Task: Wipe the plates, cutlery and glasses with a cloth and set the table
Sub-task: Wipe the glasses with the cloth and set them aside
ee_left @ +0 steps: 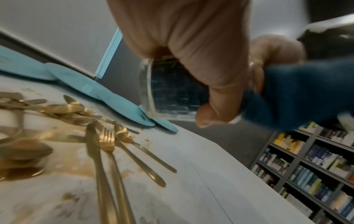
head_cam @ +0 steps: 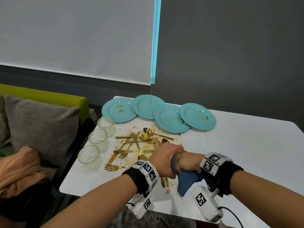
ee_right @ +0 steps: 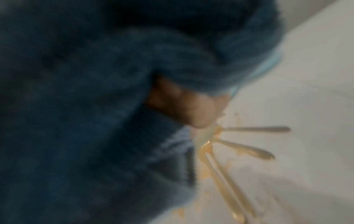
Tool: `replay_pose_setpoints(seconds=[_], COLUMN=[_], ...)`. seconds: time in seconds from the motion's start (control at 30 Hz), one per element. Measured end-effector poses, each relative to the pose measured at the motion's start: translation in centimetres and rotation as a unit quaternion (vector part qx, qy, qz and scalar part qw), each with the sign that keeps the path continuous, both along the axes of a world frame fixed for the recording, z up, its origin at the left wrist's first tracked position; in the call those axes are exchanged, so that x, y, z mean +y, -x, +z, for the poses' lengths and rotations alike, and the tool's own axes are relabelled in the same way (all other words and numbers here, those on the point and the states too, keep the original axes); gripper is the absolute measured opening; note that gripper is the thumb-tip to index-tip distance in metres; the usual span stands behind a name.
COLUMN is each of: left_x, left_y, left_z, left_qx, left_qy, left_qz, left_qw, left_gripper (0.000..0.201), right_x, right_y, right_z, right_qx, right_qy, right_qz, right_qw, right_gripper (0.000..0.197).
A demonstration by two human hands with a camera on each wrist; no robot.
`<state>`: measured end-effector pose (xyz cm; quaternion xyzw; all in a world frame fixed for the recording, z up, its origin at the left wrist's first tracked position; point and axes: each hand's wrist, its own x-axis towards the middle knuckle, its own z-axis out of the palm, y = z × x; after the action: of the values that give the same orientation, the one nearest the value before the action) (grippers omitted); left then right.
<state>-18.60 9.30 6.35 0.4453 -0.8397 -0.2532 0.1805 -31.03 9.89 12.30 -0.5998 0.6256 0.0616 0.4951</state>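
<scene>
Ahead of you a dark grey wall [head_cam: 230,46] carries a lowered pale roller blind [head_cam: 74,35] with a bright blue strip [head_cam: 156,40] down its edge. To your left, a lime-green sofa [head_cam: 49,96] holds a grey cushion [head_cam: 41,122]. To your right, grey bookshelves [ee_left: 306,166] are packed with books.

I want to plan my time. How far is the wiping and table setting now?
Nothing looks finished or set. In hand: the left hand grips a glass while the right hand works the blue cloth into it. Left: three glasses, four stained plates, the gold cutlery, and setting the smeared table.
</scene>
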Motion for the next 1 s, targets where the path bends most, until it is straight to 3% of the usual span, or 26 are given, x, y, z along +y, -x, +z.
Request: replay_pose_setpoints(seconds=[0.03,0.1,0.3,0.43,0.57,0.77,0.87,1.0], left_x=[0.0,0.1,1.3,2.8,4.7,7.4,8.5,9.3], left_y=[-0.4,-1.6,-5.8,-9.1,-12.7,-17.0,-18.1,-19.2], left_z=[-0.6,-0.7,-1.7,-3.4,-4.5,-5.9,-6.6,-7.7], left_qx=[0.028,0.074,0.179,0.208,0.226,0.167,0.156,0.136], left_qy=[0.002,-0.012,-0.133,-0.177,-0.190,-0.153,-0.145,-0.159], left_qz=[0.026,0.076,0.209,0.290,0.354,0.434,0.466,0.487], left_qw=[0.999,0.994,0.952,0.917,0.888,0.872,0.859,0.848], left_gripper=[0.080,0.084,0.095,0.103,0.095,0.108,0.101,0.095], right_x=[-0.2,-0.4,-1.9,-3.1,-4.0,-4.2,-4.0,-3.5], right_y=[0.2,0.0,0.6,0.7,0.1,-1.3,-2.4,-3.2], right_z=[-0.3,-0.3,1.3,2.0,1.7,0.9,0.7,1.0], right_qx=[-0.064,-0.112,-0.217,-0.204,-0.180,-0.094,-0.116,-0.092], right_qy=[-0.010,-0.016,-0.065,-0.025,0.007,0.043,0.023,0.029], right_qz=[-0.036,-0.124,-0.194,-0.204,-0.203,-0.177,-0.163,-0.146], right_qw=[0.997,0.986,0.954,0.957,0.962,0.979,0.980,0.985], right_gripper=[0.019,0.010,0.013,0.015,0.010,0.025,0.008,0.016])
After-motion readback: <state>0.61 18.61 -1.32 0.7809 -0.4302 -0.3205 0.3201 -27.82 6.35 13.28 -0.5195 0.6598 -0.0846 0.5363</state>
